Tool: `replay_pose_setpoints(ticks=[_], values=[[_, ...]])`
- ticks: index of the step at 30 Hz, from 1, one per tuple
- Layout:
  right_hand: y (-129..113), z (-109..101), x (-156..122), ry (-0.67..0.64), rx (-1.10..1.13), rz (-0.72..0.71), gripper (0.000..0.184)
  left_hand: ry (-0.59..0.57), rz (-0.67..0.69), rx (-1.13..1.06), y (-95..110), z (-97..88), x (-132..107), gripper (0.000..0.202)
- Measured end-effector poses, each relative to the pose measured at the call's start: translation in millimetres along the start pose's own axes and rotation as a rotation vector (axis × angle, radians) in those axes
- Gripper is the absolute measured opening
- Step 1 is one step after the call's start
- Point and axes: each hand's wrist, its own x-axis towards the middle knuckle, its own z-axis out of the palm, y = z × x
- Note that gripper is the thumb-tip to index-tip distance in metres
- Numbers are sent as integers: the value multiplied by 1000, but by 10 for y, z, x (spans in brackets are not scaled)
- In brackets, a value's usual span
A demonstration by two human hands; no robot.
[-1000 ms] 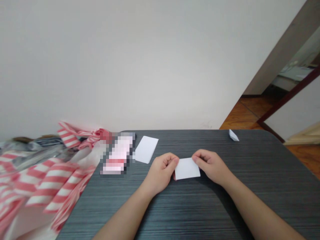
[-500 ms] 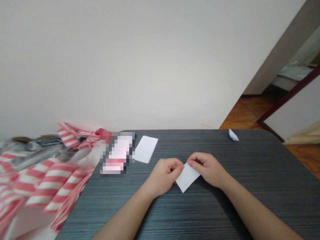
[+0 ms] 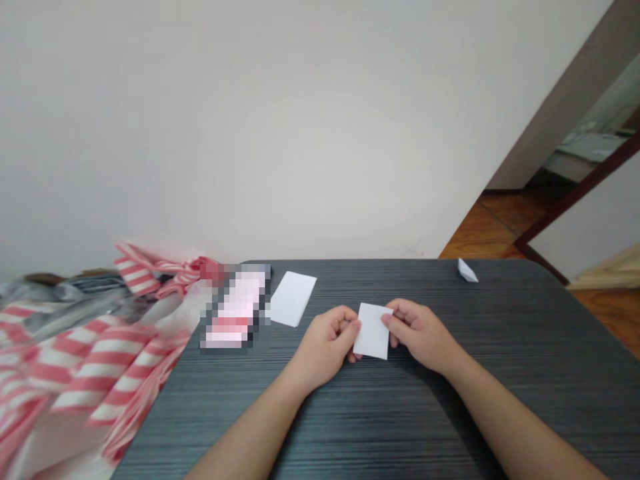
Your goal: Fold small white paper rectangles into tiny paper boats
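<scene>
Over the middle of the dark grained table [image 3: 550, 320], I hold a small white sheet of paper [image 3: 373, 331] between my two hands, just above the tabletop or resting on it; I cannot tell which. A moment ago it stood corner-down like a diamond; now it is squared up as a rectangle, its long sides running away from me. My left hand [image 3: 327, 348] is curled nearly closed, with its fingertips pinching the sheet's left edge. My right hand [image 3: 423, 335] is half open, its thumb on the sheet's right edge and its fingers behind it. Toward the table's far edge, left of my hands, lies a second white sheet [image 3: 293, 299], and just beside it a pixelated object [image 3: 239, 308] whose markings I cannot read. A small folded paper piece [image 3: 467, 271] sits near the table's far right corner. Beyond the table's left side bulges a red-and-white striped bag [image 3: 100, 360].
</scene>
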Motion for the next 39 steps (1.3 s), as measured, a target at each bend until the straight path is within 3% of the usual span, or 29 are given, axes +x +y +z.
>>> replay_pose_setpoints(ticks=[5, 16, 20, 27, 39], values=[[15, 7, -8, -87, 73, -37, 10, 49, 1, -49, 5, -9, 7, 23], [29, 22, -4, -99, 177, -63, 6, 30, 21, -64, 28, -2, 9, 19], [63, 21, -10, -76, 250, -68, 17, 39, 35, -101, 47, -11, 8, 21], [31, -14, -25, -49, 208, -36, 19, 4, 40, -290, 20, -23, 8, 27], [39, -8, -20, -40, 144, -42, 26, 51, 42, -102, 55, 23, -2, 19]])
